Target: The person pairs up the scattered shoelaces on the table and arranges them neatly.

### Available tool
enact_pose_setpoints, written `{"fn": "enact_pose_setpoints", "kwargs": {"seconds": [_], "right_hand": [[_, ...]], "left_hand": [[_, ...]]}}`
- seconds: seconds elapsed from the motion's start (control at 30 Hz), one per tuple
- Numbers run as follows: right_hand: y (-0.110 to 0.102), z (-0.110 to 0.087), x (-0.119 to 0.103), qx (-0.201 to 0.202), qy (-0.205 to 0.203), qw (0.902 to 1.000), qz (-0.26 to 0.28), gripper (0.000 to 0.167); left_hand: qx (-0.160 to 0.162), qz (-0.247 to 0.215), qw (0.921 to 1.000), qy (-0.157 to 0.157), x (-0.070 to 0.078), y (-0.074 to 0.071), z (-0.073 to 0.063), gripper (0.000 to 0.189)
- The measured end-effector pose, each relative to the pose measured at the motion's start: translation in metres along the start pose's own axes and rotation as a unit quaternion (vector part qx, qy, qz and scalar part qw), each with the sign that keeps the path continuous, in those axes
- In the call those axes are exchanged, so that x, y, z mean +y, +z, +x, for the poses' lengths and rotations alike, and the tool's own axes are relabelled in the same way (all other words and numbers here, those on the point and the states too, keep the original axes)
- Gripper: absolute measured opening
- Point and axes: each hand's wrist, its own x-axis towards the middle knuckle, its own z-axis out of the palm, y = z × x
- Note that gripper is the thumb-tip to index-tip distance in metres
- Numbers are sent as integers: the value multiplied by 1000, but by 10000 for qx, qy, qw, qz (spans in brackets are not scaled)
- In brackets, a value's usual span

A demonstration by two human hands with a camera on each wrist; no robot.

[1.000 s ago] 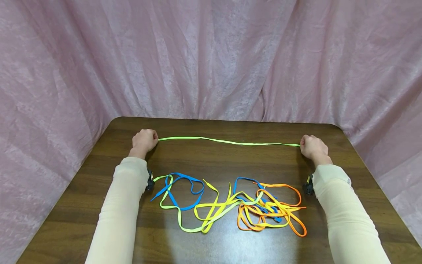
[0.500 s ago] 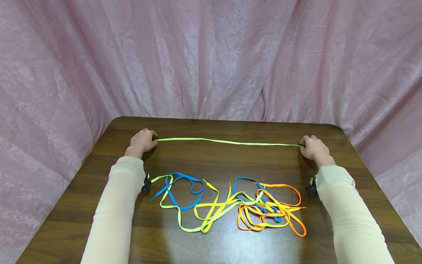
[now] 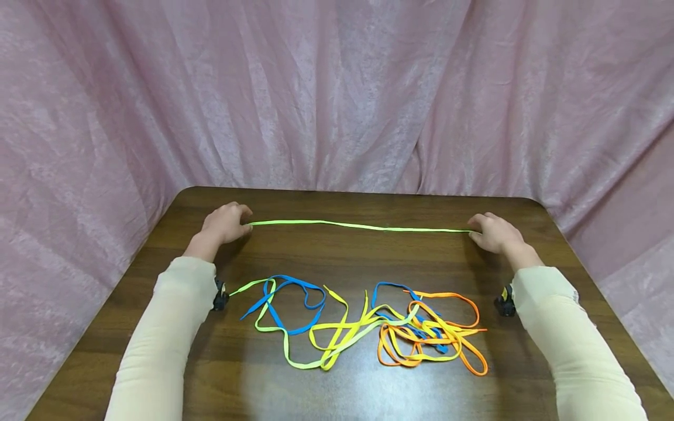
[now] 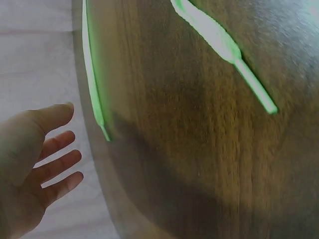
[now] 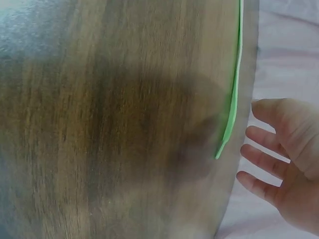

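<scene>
A bright green shoelace [image 3: 342, 224] lies stretched nearly straight across the far part of the wooden table. At its left end is my left hand [image 3: 225, 224], fingers parted and holding nothing. The left wrist view shows that hand [image 4: 30, 164] apart from the lace's tip [image 4: 94, 94]. By the right end is my right hand [image 3: 497, 233], its fingers loosely bent. In the right wrist view a gap separates this hand [image 5: 294, 154] from the lace end [image 5: 232, 109]. Nearer to me lie tangled laces: a yellow-green one [image 3: 302, 366], yellow, orange [image 3: 447, 294] and blue [image 3: 387, 283].
Another blue lace [image 3: 300, 332] loops at the left of the tangle. A loose aglet tip [image 4: 256, 87] of the yellow-green lace points toward my left wrist. Pink velvet curtains [image 3: 337, 93] hang behind the table's far edge [image 3: 337, 193].
Both hands have let go of the green lace's ends and loosened their fingers. My forearms have shifted outward. The green lace stays stretched out, and the tangled laces lie as before.
</scene>
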Motion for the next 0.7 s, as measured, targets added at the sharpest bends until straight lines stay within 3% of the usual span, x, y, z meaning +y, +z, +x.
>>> {"fn": "enact_pose_setpoints", "kwargs": {"seconds": [0.37, 0.53, 0.7], "right_hand": [[0, -10, -30, 806, -910, 9925, -127, 23], [6, -16, -45, 1395, -1585, 9773, -184, 19], [12, -23, -59, 1722, -2174, 9604, -265, 19]], "left_hand": [[557, 145, 9967, 581, 16, -6, -16, 37], [713, 228, 9935, 861, 24, -5, -26, 34], [831, 354, 9899, 1091, 32, -3, -35, 35]]}}
